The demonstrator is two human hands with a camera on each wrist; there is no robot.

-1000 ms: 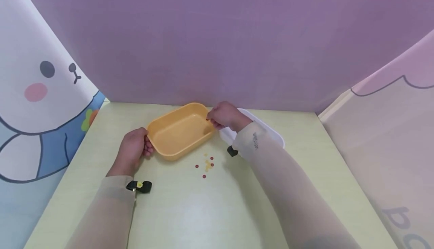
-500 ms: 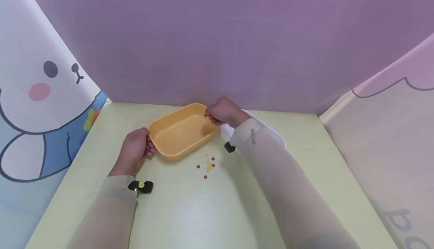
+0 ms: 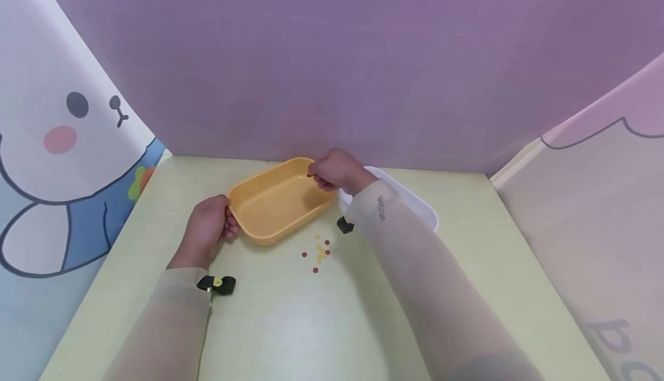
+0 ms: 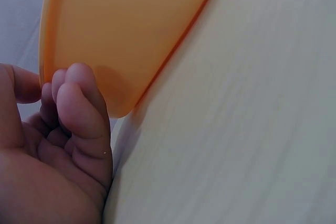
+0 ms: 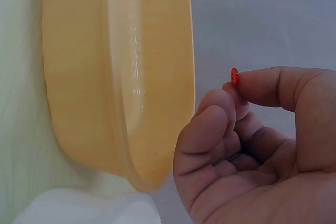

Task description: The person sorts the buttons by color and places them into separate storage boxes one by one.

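Observation:
An orange-yellow plastic tray point(image 3: 275, 202) with rounded corners sits at the back of the table. Its left end is gripped at the rim by my left hand point(image 3: 206, 225), thumb and fingers on either side of the wall. Over the tray's right end is my right hand point(image 3: 337, 170). In the right wrist view, its thumb and index finger pinch a small red button point(image 5: 234, 76) with holes, beside the tray's rim, while the other fingers curl below. Several red buttons point(image 3: 315, 270) and a cluster of small yellow pieces point(image 3: 320, 254) lie on the table in front of the tray.
A white tray point(image 3: 415, 205) stands right of the orange-yellow one, partly hidden under my right forearm and hand. A purple wall point(image 3: 332, 70) rises directly behind the table point(image 3: 290, 323). Printed panels flank both sides, the left one showing a cartoon animal point(image 3: 62, 179).
My right hand, holding the red button, has shifted slightly left and up over the orange-yellow tray's right end. My left hand keeps its grip on the rim.

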